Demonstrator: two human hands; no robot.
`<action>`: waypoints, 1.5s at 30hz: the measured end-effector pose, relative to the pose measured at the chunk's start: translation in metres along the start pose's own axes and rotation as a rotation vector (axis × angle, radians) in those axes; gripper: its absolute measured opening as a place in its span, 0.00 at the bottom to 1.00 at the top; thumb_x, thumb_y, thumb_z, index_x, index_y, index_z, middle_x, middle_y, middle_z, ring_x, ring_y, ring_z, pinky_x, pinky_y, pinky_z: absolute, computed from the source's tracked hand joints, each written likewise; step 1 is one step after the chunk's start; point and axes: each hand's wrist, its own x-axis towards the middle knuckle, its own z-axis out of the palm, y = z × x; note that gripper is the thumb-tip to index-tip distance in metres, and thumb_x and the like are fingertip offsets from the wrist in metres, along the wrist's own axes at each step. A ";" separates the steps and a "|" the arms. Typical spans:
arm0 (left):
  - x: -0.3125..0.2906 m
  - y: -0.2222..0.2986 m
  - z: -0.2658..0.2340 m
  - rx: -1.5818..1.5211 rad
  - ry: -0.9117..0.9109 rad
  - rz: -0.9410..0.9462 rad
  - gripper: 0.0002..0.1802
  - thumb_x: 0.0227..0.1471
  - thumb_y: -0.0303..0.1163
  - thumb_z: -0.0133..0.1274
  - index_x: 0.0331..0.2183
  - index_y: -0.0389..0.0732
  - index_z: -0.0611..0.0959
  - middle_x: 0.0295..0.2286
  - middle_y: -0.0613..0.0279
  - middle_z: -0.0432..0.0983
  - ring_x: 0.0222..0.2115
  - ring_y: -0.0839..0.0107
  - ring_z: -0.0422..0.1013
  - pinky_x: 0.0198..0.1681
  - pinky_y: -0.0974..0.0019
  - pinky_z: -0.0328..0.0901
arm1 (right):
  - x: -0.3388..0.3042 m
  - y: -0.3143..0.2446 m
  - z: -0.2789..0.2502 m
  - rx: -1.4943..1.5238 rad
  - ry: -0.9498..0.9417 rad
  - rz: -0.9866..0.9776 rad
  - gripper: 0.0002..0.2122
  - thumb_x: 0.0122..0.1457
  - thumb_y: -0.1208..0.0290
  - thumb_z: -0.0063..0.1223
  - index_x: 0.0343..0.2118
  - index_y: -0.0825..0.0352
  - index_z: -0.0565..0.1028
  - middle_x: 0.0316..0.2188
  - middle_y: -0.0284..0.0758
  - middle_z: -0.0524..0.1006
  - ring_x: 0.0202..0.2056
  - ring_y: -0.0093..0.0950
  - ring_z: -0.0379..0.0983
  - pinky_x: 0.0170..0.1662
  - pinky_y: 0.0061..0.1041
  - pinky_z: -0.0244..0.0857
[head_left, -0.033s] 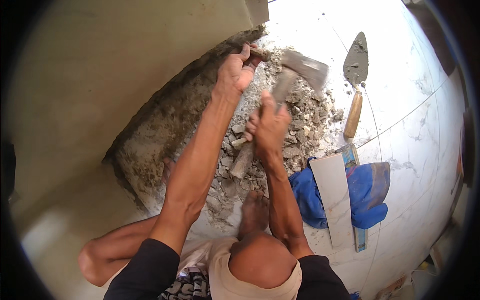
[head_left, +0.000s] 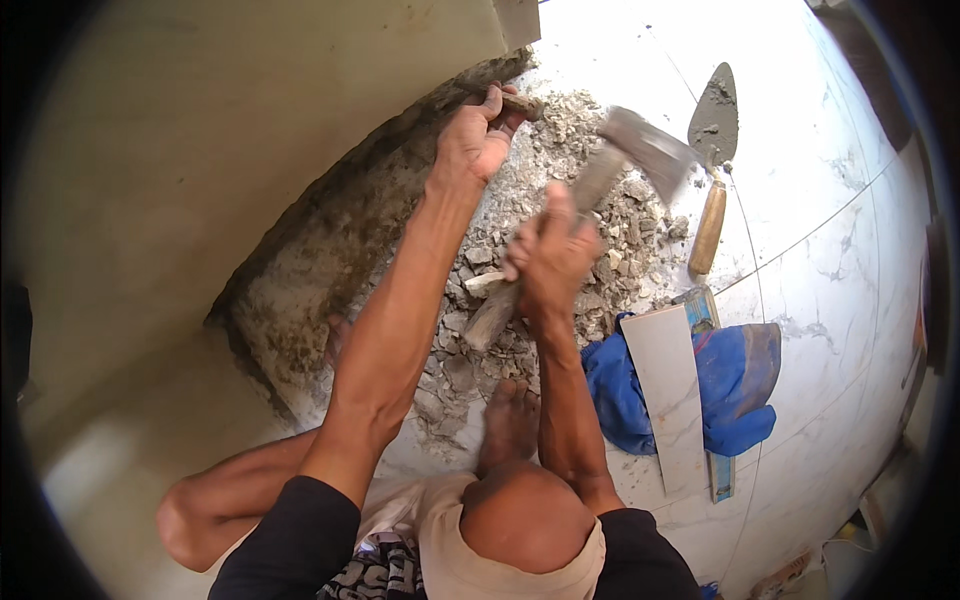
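The left hand [head_left: 472, 145] is wrapped shut around a chisel [head_left: 520, 102], whose short dark shaft pokes out past the fingers at the foot of the wall [head_left: 250, 120], where a strip of plaster has been broken away to rough grey. The right hand [head_left: 548, 255] grips the wooden handle of a hammer [head_left: 590, 190], fingers closed tight about its middle; the handle runs slantwise from lower left to upper right, and the blurred metal head sits raised at the upper right end. The chisel lies up and to the left of the hammer head, near but not touching it, with its long axis running roughly left to right toward the head. A heap of rubble [head_left: 600, 250] covers the floor [head_left: 830, 200] between the hands. A trowel [head_left: 712, 150] lies just right of the rubble, and a pale tile strip [head_left: 672, 400] rests on a blue cloth [head_left: 735, 385] beside the right forearm.
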 end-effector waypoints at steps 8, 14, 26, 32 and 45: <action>0.013 -0.004 -0.008 -0.064 -0.072 -0.055 0.09 0.56 0.22 0.52 0.40 0.29 0.74 0.36 0.53 0.72 0.40 0.60 0.70 0.53 0.56 0.67 | 0.004 0.028 0.022 -0.244 0.016 0.021 0.17 0.66 0.59 0.45 0.22 0.62 0.63 0.12 0.25 0.62 0.10 0.17 0.60 0.09 0.19 0.54; 0.013 0.004 -0.014 -0.061 -0.097 -0.043 0.10 0.56 0.23 0.53 0.39 0.30 0.75 0.38 0.52 0.71 0.38 0.59 0.69 0.53 0.56 0.68 | -0.017 -0.008 -0.013 0.236 0.130 -0.257 0.11 0.65 0.64 0.46 0.29 0.64 0.64 0.13 0.27 0.64 0.11 0.18 0.61 0.11 0.18 0.56; 0.019 0.011 -0.019 -0.020 -0.116 -0.055 0.11 0.55 0.21 0.52 0.41 0.28 0.73 0.38 0.52 0.72 0.41 0.58 0.70 0.52 0.57 0.69 | -0.014 -0.029 0.007 0.272 0.224 -0.313 0.18 0.65 0.62 0.49 0.18 0.62 0.64 0.10 0.25 0.61 0.10 0.19 0.59 0.11 0.21 0.56; 0.019 0.002 -0.015 -0.111 0.002 -0.090 0.09 0.56 0.21 0.52 0.40 0.28 0.74 0.38 0.52 0.71 0.41 0.58 0.70 0.53 0.57 0.69 | 0.007 0.038 0.006 -0.137 0.004 -0.058 0.20 0.65 0.60 0.49 0.16 0.61 0.62 0.10 0.25 0.61 0.09 0.17 0.57 0.11 0.20 0.54; 0.008 0.000 -0.005 -0.015 0.041 0.026 0.10 0.57 0.24 0.53 0.39 0.28 0.75 0.39 0.52 0.72 0.42 0.60 0.70 0.50 0.61 0.69 | 0.007 0.018 0.003 -0.214 -0.049 0.132 0.11 0.66 0.64 0.47 0.30 0.62 0.63 0.13 0.25 0.63 0.10 0.16 0.58 0.09 0.19 0.53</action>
